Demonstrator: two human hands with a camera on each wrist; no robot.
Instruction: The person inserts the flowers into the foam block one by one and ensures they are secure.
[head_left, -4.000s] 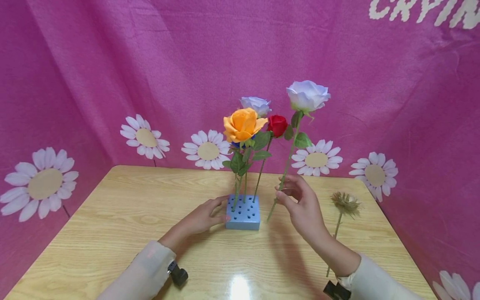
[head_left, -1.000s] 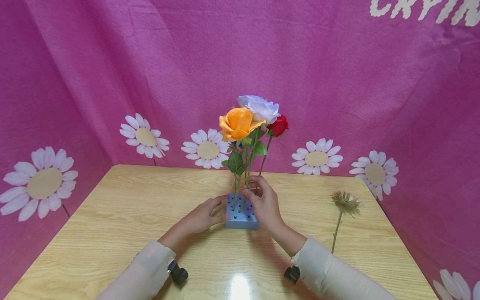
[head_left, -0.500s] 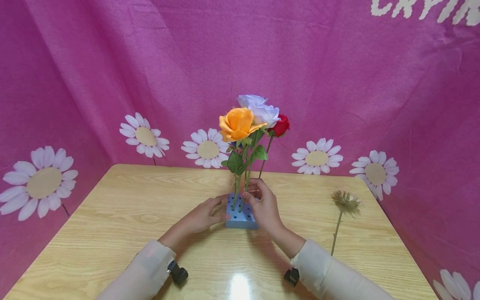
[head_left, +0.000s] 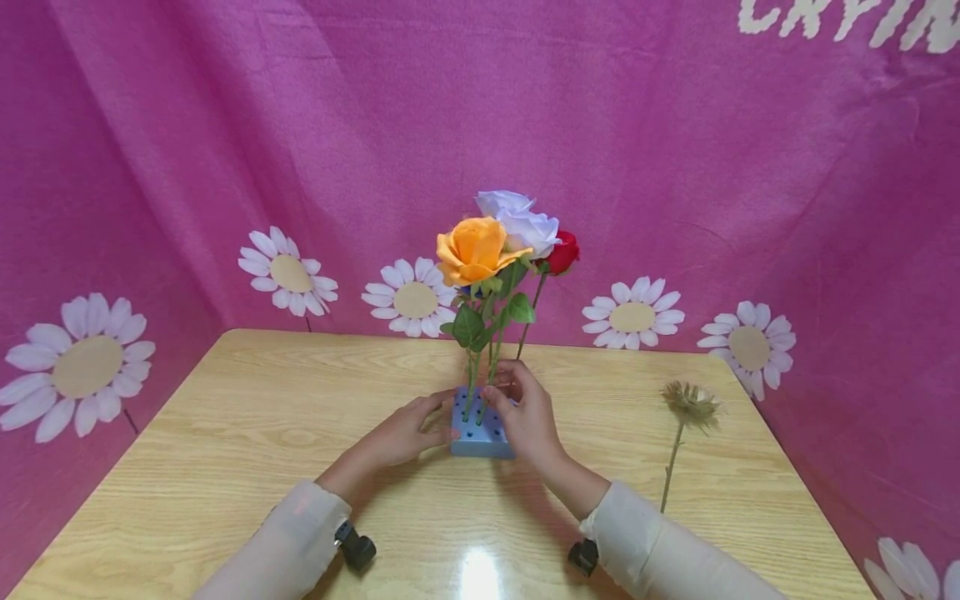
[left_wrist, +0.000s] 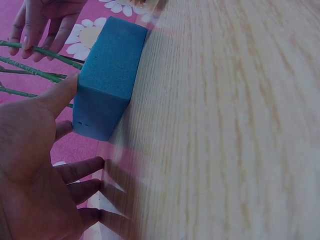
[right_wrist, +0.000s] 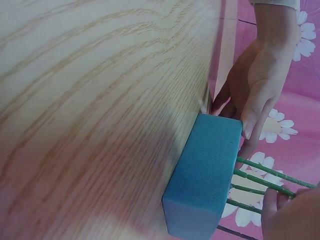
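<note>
A blue foam block (head_left: 480,448) with holes in its top stands on the table, several artificial flowers upright in it. My left hand (head_left: 401,433) holds the block's left side, thumb at the near corner and index finger farther back; its other fingers reach down to the table in the left wrist view. With thumb and fingers, my right hand (head_left: 531,421) pinches the green stem of the front pale lavender rose (head_left: 531,231), low above the block. Around it stand an orange rose (head_left: 472,250), a red rose (head_left: 564,252), and another pale rose (head_left: 501,201) behind. A blue bloom is mostly hidden.
A dried brownish flower (head_left: 692,406) lies on the wooden table (head_left: 262,400) at the right, its lower stem hidden by my right sleeve (head_left: 645,533). A pink cloth (head_left: 360,125) with printed daisies hangs behind the table and along both sides.
My right hand has carried the pale rose left from beside the block, and its stem now stands in a hole. Lately that hand has slid slightly down the stem. My left hand stays put.
</note>
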